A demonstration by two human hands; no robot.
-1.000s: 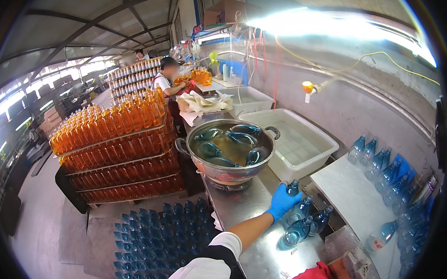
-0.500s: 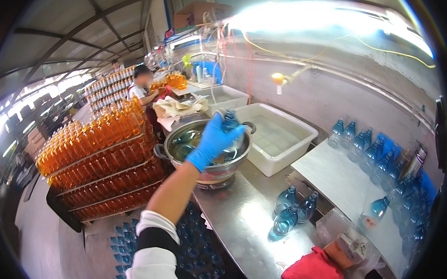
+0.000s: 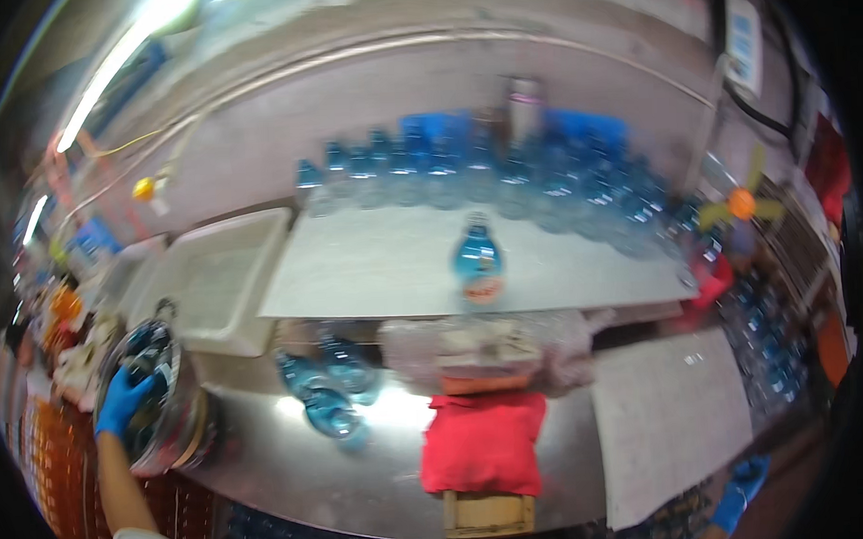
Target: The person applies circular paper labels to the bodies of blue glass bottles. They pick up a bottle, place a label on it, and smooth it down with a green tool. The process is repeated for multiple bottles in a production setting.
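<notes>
Table (image 3: 268,484): three blue bottles (image 3: 332,413) are carried.
Tubs (image 3: 261,285): two are seen, pale, side by side.
Pot (image 3: 181,397): more blue bottles (image 3: 147,351) are held inside, too blurred to count.
Left grip (image 3: 122,402): placed over the pot's bottles, fingers partly spread; any hold cannot be told.
Right grip (image 3: 743,489): seen well apart from the pot; hold cannot be told.

Head-worn fisheye, left one of a pair; looks down and forward from above, across the steel counter (image 3: 382,476) to the wall (image 3: 284,132); near, wide, rim bent.
</notes>
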